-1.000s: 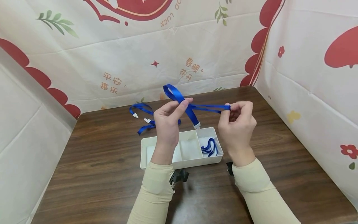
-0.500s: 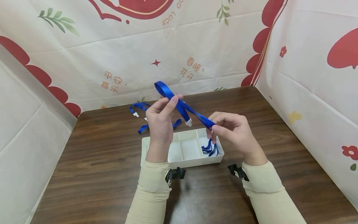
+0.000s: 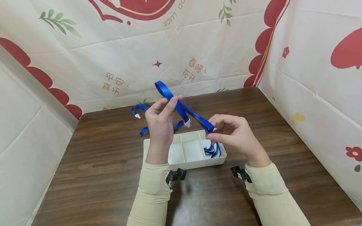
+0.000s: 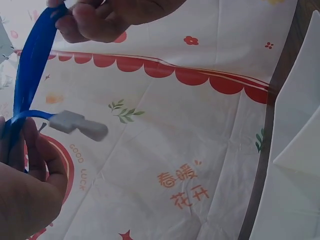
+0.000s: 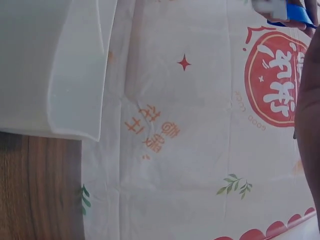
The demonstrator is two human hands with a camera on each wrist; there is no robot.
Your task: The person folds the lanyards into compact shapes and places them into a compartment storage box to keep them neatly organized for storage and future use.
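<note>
A blue lanyard [image 3: 182,110] is held up above the tray by both hands. My left hand [image 3: 161,122] pinches it near its middle between thumb and fingers, and a loop rises above the fingertips. A short end with a white plastic clip [image 4: 75,124] hangs beside that pinch. Lower and to the right, my right hand [image 3: 234,131] pinches the folded far end of the same lanyard between thumb and fingers. Only a dark edge of the right hand shows in the right wrist view.
Below the hands stands a white divided tray [image 3: 195,164]. Its right compartment holds a coiled blue lanyard [image 3: 212,150]. Behind the left hand, more blue straps [image 3: 138,108] with a white clip [image 3: 137,116] lie on the wooden table [image 3: 99,163]. A printed cloth [image 3: 135,56] forms the back wall.
Both hands have shifted left. The right hand has come down and nearer the left, and the strap between them now slopes downward. The held clip end moved left.
</note>
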